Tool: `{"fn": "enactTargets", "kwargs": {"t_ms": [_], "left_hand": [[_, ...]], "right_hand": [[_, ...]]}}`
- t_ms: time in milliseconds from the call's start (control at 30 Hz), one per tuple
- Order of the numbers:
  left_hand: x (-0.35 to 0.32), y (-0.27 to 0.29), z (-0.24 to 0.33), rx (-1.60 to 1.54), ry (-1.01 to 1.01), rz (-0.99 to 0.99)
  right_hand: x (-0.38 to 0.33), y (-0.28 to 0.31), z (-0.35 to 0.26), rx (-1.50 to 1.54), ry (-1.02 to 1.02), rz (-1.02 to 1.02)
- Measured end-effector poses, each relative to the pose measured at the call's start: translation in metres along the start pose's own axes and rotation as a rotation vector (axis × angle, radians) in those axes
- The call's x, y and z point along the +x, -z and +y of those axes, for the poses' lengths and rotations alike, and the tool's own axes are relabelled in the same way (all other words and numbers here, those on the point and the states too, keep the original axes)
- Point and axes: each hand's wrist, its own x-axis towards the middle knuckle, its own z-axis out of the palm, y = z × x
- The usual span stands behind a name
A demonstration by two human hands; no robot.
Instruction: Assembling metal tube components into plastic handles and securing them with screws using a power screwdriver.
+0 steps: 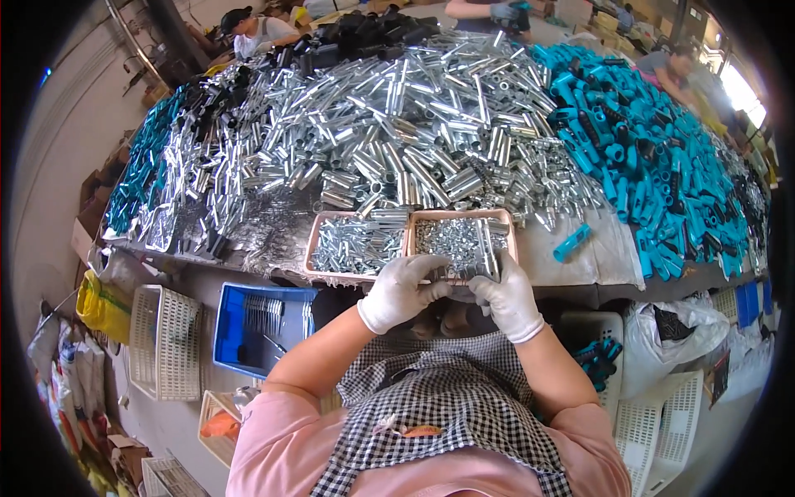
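Note:
Both my hands wear white gloves and meet at the near edge of the table. My left hand point(403, 290) is curled around a thin silver metal piece point(454, 281) that runs across to my right hand point(507, 296), which pinches its other end. Just beyond them sit two pinkish trays: the left tray point(311, 248) holds short silver tubes, the right tray point(508, 234) holds small silver nuts or screws.
A huge heap of silver metal tubes point(397, 124) covers the table, with teal plastic sleeves point(646, 141) at right and left and black parts point(364, 33) at the back. A blue crate point(228, 331) and white baskets point(166, 340) stand below. Other people work at the far side.

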Motion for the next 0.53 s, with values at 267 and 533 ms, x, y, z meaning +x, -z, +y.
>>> {"fn": "enactTargets", "kwargs": {"t_ms": [267,533], "left_hand": [[-0.004,-0.028,-0.020,-0.655,0.416,0.289],[0.026,-0.008,-0.051,-0.802,0.526,0.665]], "right_hand": [[0.010,-0.011,0.006,-0.152,0.127,0.023],[0.058,0.009,0.008,-0.802,0.331,0.055]]}}
